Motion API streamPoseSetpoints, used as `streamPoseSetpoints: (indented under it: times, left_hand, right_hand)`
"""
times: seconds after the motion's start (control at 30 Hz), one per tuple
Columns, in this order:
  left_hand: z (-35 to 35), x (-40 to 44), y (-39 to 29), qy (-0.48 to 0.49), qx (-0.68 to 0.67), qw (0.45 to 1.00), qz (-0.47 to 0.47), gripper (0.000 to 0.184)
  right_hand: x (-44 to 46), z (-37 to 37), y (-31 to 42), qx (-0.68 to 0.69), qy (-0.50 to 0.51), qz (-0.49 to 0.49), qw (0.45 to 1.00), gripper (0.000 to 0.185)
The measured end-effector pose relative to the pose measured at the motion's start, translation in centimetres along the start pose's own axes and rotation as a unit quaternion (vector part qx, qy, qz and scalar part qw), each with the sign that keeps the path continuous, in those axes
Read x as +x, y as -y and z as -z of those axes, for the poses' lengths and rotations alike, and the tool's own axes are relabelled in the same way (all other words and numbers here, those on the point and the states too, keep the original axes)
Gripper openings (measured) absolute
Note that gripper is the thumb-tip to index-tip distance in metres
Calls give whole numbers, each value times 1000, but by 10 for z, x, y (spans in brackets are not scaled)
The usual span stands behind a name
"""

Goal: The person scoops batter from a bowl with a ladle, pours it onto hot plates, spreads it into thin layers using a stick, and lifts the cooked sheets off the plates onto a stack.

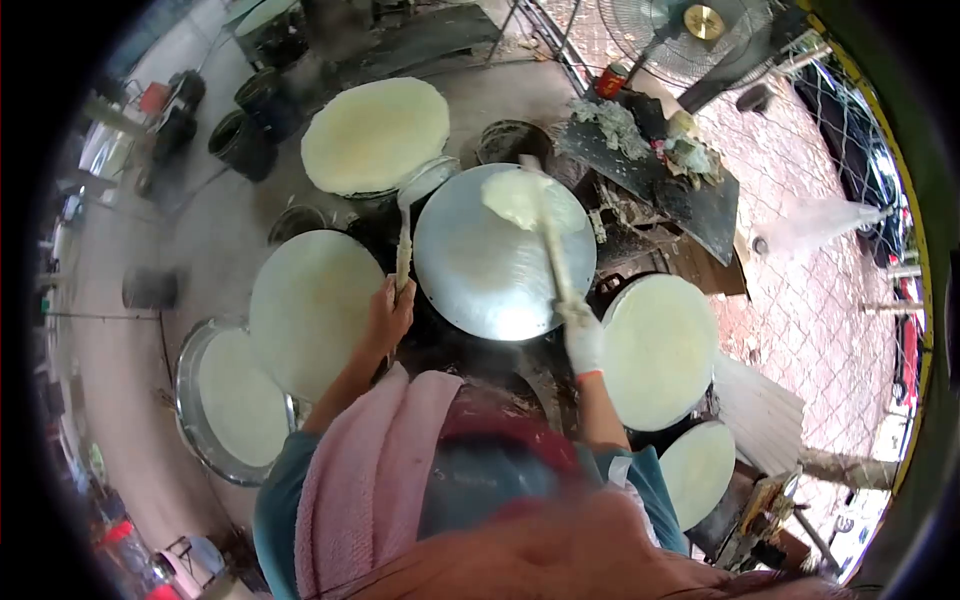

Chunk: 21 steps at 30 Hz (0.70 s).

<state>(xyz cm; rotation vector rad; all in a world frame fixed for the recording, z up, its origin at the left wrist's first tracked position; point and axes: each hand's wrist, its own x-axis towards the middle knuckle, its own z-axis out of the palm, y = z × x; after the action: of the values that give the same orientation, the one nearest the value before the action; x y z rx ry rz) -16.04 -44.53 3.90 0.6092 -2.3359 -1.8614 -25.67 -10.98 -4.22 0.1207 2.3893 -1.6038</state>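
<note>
A round metal griddle (470,265) lies in front of me, with pale batter (515,198) spread on its upper right part. My left hand (391,318), bare, is wrapped round the handle of a ladle (430,178), whose bowl is at the griddle's upper left edge. On my right hand (583,340) is a white glove, and its fingers are closed round a long wooden spreader (552,240) that reaches across the griddle into the batter. The spreader's far end is partly blurred.
Round pale sheets (375,135) sit behind, left and right of the griddle. A metal basin (188,390) stands at the left. Dark buckets (243,145) are at the back left. A fan (700,25), a red can (611,80) and wire fencing are at the right.
</note>
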Motion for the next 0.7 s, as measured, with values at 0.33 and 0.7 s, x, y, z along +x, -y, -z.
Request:
streamPoseSetpoints:
  times: [0.33, 0.7]
  left_hand:
    - [-4, -31, 27, -116, 117, 986, 15, 19]
    - [-34, -64, 54, -182, 30, 979, 85, 18]
  right_hand:
    - [55, 14, -34, -69, 126, 93, 985, 21]
    - [97, 42, 1, -53, 251, 45, 965, 25]
